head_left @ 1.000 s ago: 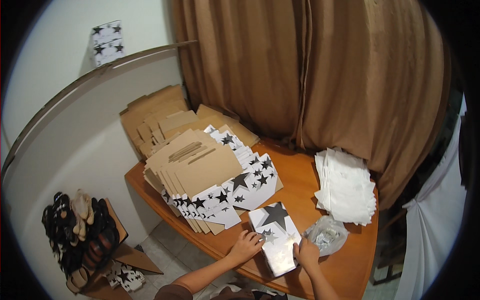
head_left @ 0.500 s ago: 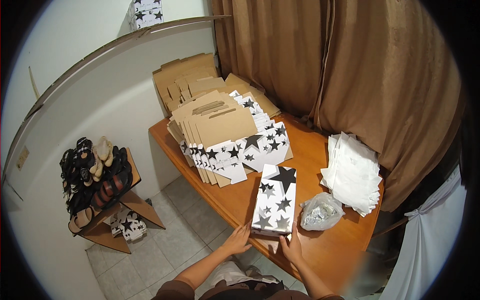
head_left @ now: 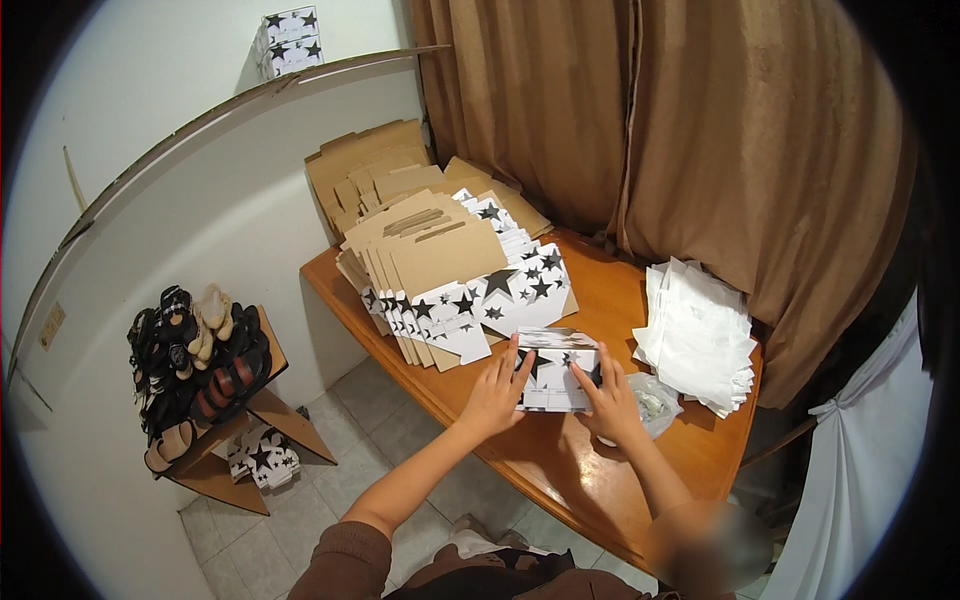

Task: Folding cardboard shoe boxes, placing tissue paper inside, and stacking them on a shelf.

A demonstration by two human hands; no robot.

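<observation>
A white shoe box printed with black and grey stars is tipped up over the front part of the wooden table, a short end turned toward me. My left hand grips its left side, fingers reaching up along the edge. On the opposite side, my right hand clasps the box with the thumb on the face. Just behind my right hand sits a clear plastic bag with small contents I cannot make out, partly covered by the hand. The box's underside is hidden.
Flat star-printed and brown cardboard box blanks pile up at the table's back left. White paper sheets lie at its right. A small rack with several shoes stands left. Brown curtains hang behind.
The box was lying lengthwise near the table's front edge; now it is tipped end-up and a little farther forward. Both hands have moved from its near corners up its sides.
</observation>
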